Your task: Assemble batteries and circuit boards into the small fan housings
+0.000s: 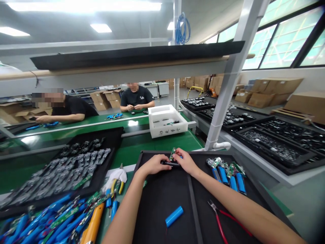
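Near the far edge of the black tray point(162, 203), my two hands are close together. My left hand point(155, 164) is closed around a slim dark part point(172, 164) whose exact kind I cannot make out; it reaches toward my other hand. Between the fingers of my right hand point(186, 162) is a small green circuit board point(173, 154), held upright, with a bit of blue beside it. Lower in the tray lies a single blue battery cell point(174, 216). Red-handled cutters point(218, 220) rest under my right forearm.
Several blue cells with boards point(232, 178) lie at the tray's right. At left are a heap of blue cells point(58, 220), a yellow-orange tool point(94, 223), yellow-handled pliers point(117, 186) and a tray of grey housings point(68, 169). A white bin point(167, 130) stands ahead; two co-workers sit beyond.
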`<state>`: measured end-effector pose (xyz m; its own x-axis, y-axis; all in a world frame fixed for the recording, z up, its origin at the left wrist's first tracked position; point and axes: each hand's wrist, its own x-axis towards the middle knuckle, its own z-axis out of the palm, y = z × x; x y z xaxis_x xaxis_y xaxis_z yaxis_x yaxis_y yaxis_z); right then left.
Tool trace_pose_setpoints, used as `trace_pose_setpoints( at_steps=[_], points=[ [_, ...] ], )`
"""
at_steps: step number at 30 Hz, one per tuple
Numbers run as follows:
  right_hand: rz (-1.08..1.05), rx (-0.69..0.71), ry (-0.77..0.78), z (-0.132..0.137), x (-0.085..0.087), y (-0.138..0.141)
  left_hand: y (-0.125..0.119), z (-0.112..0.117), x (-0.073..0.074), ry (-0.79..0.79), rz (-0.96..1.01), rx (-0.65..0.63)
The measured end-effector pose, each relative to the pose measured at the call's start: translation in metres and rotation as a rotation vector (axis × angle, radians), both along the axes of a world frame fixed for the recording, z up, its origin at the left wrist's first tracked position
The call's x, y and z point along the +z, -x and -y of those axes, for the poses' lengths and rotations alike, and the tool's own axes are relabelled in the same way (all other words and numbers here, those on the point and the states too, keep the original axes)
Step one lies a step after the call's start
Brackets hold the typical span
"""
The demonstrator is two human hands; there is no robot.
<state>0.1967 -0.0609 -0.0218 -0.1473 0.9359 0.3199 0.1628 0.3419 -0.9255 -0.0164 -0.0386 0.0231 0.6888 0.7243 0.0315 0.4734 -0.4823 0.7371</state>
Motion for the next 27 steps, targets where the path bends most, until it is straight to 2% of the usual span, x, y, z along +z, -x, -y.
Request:
trace_pose_setpoints(
  at_steps=[8, 14, 21, 27],
  points=[
    [-0.036, 0.001, 0.007, 0.003, 0.002, 0.003, -0.008, 0.0, -0.002, -0.018, 0.079, -0.018],
    [-0.12, -0.084, 0.029, 0.001, -0.005, 0.002, -0.016, 0.0, -0.007, -0.046, 0.155, 0.061],
    [-0.137, -0.019, 0.068, 0.0, -0.001, 0.001, -0.023, 0.003, -0.01, -0.1, 0.225, 0.101],
    [-0.218, -0.09, 0.094, 0.002, -0.001, 0.003, -0.033, 0.004, -0.013, -0.169, 0.281, 0.173]
  ],
)
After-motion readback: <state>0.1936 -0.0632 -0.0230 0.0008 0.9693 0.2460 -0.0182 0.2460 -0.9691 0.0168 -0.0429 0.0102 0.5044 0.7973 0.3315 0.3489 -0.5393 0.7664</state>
